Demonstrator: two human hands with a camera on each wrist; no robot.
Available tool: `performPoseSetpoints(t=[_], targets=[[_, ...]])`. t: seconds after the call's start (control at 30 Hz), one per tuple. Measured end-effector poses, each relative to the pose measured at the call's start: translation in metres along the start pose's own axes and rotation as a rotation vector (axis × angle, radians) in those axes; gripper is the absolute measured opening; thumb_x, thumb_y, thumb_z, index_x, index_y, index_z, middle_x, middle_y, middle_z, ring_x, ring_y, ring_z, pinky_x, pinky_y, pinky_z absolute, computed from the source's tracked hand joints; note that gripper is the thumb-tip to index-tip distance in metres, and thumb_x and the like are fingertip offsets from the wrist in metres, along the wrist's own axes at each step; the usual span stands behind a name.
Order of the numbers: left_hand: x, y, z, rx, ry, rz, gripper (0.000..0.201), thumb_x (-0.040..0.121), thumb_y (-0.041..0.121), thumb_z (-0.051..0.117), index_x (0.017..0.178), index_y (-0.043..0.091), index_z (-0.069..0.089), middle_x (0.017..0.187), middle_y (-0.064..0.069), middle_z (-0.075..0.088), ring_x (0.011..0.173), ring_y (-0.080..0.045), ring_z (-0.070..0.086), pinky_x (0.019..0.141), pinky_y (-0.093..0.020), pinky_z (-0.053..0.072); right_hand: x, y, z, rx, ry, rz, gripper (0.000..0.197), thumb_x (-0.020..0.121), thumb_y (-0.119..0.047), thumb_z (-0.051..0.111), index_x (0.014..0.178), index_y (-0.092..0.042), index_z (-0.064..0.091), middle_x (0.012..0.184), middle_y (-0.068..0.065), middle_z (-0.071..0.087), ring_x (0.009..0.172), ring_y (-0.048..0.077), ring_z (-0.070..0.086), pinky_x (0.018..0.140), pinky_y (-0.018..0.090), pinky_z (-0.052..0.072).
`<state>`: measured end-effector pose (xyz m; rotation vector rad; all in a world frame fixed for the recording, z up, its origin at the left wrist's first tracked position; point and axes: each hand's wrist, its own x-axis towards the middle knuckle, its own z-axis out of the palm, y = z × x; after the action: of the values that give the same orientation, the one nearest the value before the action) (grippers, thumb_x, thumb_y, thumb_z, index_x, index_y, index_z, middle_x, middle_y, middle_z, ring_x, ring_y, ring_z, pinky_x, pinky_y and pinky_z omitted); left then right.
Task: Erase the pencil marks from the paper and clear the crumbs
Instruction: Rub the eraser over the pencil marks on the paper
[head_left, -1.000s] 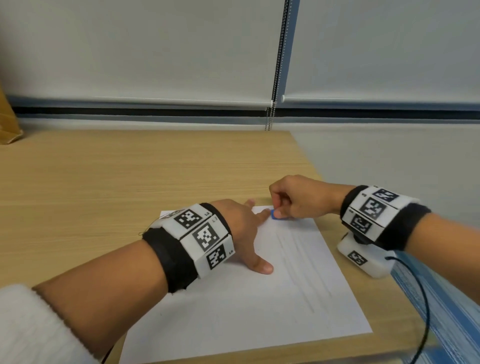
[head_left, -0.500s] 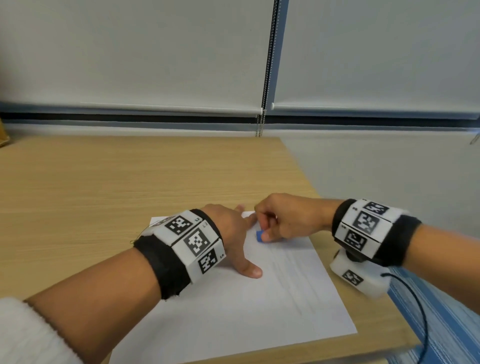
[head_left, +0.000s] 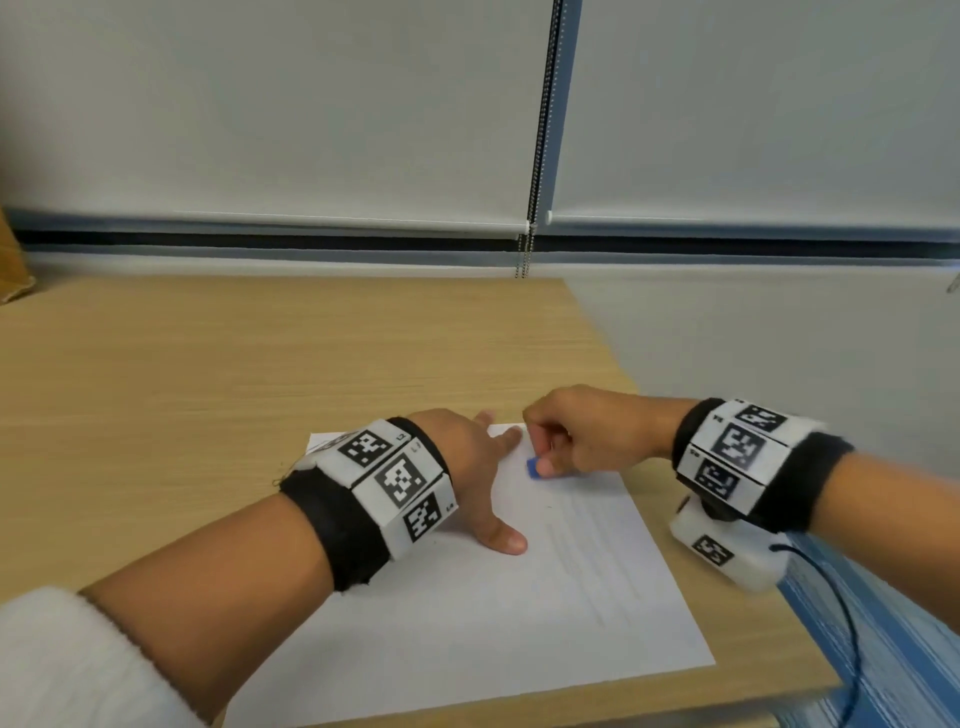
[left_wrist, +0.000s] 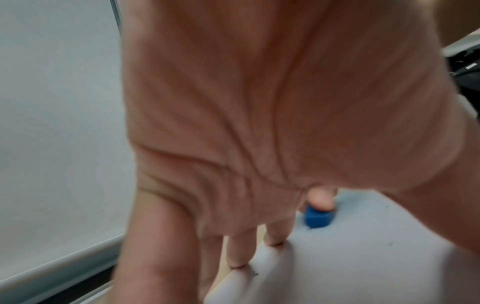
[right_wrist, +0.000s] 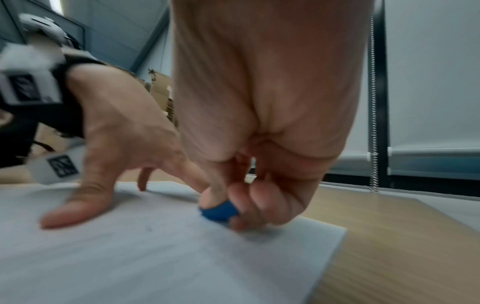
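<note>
A white sheet of paper (head_left: 519, 613) lies on the wooden desk, with faint pencil lines down its right half. My right hand (head_left: 576, 441) pinches a small blue eraser (head_left: 534, 467) and presses it on the sheet near the far edge. The eraser (right_wrist: 219, 209) sits between thumb and fingers in the right wrist view, and shows as a blue block (left_wrist: 318, 219) in the left wrist view. My left hand (head_left: 483, 467) lies spread on the paper's upper left, fingers straight, thumb (head_left: 506, 540) stretched toward me. A few dark crumbs (left_wrist: 254, 273) dot the paper.
The desk's (head_left: 208, 395) right edge runs just past the paper, with blue striped cloth (head_left: 893, 675) beyond it. A grey wall and roller blinds with a bead chain (head_left: 535, 171) stand behind. A brown object (head_left: 13, 260) sits at the far left.
My right hand has rubbed the eraser a short way back and forth on the paper's far edge, ending slightly nearer me. The left hand has stayed pressed on the sheet.
</note>
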<state>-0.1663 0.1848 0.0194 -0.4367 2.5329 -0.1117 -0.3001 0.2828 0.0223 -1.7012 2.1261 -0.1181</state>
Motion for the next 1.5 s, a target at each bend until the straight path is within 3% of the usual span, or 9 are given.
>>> performPoseSetpoints(t=[0.1,0.27,0.4,0.57,0.77,0.93,1.07,1.3,1.5], targets=[[0.001,0.0,0.0,0.001,-0.015,-0.011,0.117,0.069,0.081,0.056,0.151,0.036,-0.016,0.161,0.005,-0.017,0.139,-0.025,0.034,0.102,-0.039,0.037,0.001,0.003,0.003,0.011,0.129,0.002,0.026,0.086,-0.025,0.067,0.07,-0.022,0.047,0.068,-0.009,0.049,0.06,0.008,0.045,0.059,0.023,0.039],[-0.001,0.001,0.0,0.008,-0.023,-0.009,0.117,0.07,0.081,0.055,0.151,0.036,-0.016,0.161,0.005,-0.018,0.137,-0.026,0.038,0.095,-0.037,0.039,-0.008,-0.005,-0.001,0.011,-0.151,-0.013,0.026,0.084,-0.026,0.07,0.068,-0.022,0.051,0.063,-0.006,0.053,0.058,0.011,0.049,0.06,0.034,0.047],[-0.001,0.001,-0.001,0.017,-0.028,-0.027,0.116,0.07,0.082,0.053,0.15,0.036,-0.017,0.16,0.007,-0.019,0.138,-0.024,0.036,0.098,-0.039,0.039,0.004,0.001,-0.003,-0.022,0.093,0.028,0.025,0.086,-0.025,0.067,0.07,-0.02,0.049,0.065,-0.008,0.049,0.058,0.008,0.045,0.057,0.025,0.039],[-0.003,0.004,-0.004,0.031,-0.061,-0.034,0.117,0.07,0.081,0.054,0.15,0.036,-0.018,0.16,0.005,-0.02,0.134,-0.026,0.041,0.099,-0.041,0.041,-0.011,-0.004,0.001,0.076,-0.218,-0.013,0.023,0.086,-0.021,0.069,0.071,-0.017,0.052,0.066,0.001,0.055,0.056,0.015,0.049,0.055,0.029,0.043],[-0.005,0.003,-0.004,0.026,-0.05,-0.03,0.115,0.072,0.081,0.053,0.15,0.035,-0.018,0.16,0.005,-0.019,0.139,-0.025,0.034,0.102,-0.041,0.038,0.008,0.002,0.0,0.002,0.115,0.064,0.02,0.088,-0.027,0.065,0.078,-0.017,0.05,0.071,-0.004,0.051,0.068,0.025,0.058,0.059,0.037,0.051],[-0.003,0.003,-0.004,0.042,-0.052,-0.024,0.117,0.071,0.081,0.054,0.151,0.035,-0.017,0.161,0.003,-0.018,0.136,-0.027,0.038,0.101,-0.041,0.04,-0.014,-0.002,0.005,0.006,-0.151,-0.038,0.026,0.085,-0.027,0.069,0.069,-0.022,0.049,0.064,-0.007,0.051,0.058,0.011,0.047,0.058,0.032,0.044],[-0.002,0.002,-0.003,0.02,-0.052,-0.029,0.116,0.071,0.082,0.053,0.15,0.036,-0.018,0.161,0.005,-0.018,0.14,-0.025,0.033,0.101,-0.04,0.038,0.001,0.003,-0.003,0.035,0.028,0.078,0.024,0.086,-0.03,0.067,0.072,-0.021,0.05,0.068,-0.002,0.054,0.064,0.029,0.058,0.059,0.045,0.053],[-0.002,0.004,-0.006,0.032,-0.092,-0.038,0.118,0.071,0.08,0.055,0.149,0.035,-0.02,0.159,0.005,-0.022,0.14,-0.027,0.031,0.106,-0.045,0.037,-0.019,-0.001,0.0,0.007,-0.19,-0.007,0.025,0.085,-0.025,0.07,0.069,-0.02,0.052,0.067,-0.001,0.053,0.06,0.012,0.046,0.06,0.026,0.04],[0.0,0.002,-0.004,0.032,-0.084,-0.037,0.118,0.07,0.081,0.055,0.149,0.036,-0.02,0.16,0.005,-0.021,0.143,-0.027,0.027,0.104,-0.044,0.036,-0.01,0.005,-0.004,-0.021,0.065,0.051,0.022,0.086,-0.026,0.067,0.074,-0.018,0.051,0.067,-0.007,0.049,0.059,0.008,0.044,0.056,0.022,0.037]])
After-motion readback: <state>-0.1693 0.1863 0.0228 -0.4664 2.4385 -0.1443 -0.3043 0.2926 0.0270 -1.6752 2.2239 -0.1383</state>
